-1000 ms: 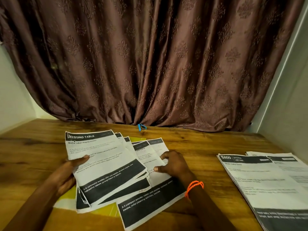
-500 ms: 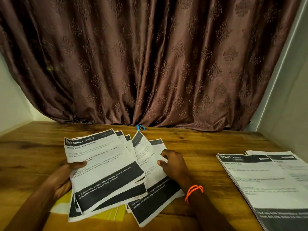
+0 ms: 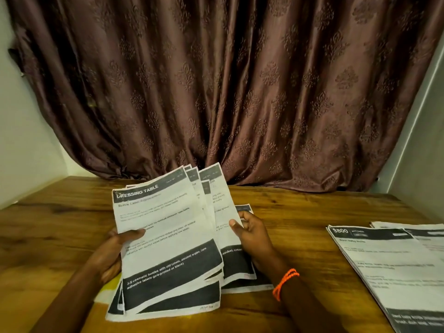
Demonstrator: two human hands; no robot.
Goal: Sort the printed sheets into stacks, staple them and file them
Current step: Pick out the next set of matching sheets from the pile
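Left grip [image 3: 113, 253] and right grip [image 3: 252, 233] grasping fanned sheets [image 3: 163, 236] — tilted up, thumbs on top

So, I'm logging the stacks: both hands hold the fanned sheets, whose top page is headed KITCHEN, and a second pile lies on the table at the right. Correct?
Not quite. In the head view the fanned sheets, held by the left hand and right hand, are headed DRESSING TABLE; KITCHEN heads the second pile on the table.

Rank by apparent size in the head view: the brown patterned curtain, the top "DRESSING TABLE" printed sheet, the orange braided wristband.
1. Brown patterned curtain, largest.
2. Top "DRESSING TABLE" printed sheet.
3. Orange braided wristband, smallest.
The gaps are plain; nearness changes nothing.
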